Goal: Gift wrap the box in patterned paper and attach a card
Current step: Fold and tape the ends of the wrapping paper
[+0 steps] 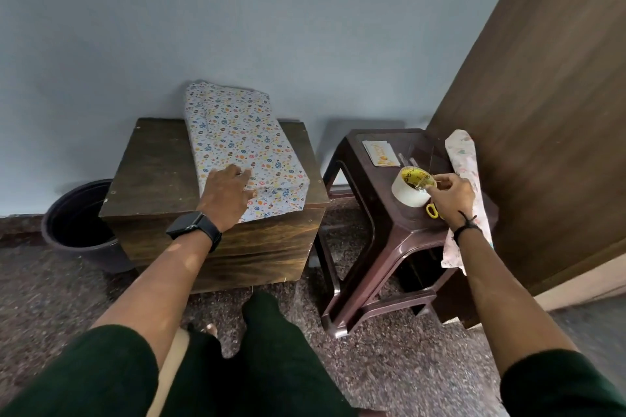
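Taping appears to be the step in hand: the wrapped box [242,149] on the wooden cabinet [152,173] is pressed by flat left hand [230,193] fingers, while tape from the roll [411,189] is pinched by the right hand [452,196], so cutting is probably called for next.

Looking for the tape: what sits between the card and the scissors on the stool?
The tape roll, pinched by the right hand, sits between card and scissors, head view.

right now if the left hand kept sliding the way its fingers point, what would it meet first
The left hand already rests on the wrapped box, fingers pointing along its top. Going on, it would likely only cross more paper.
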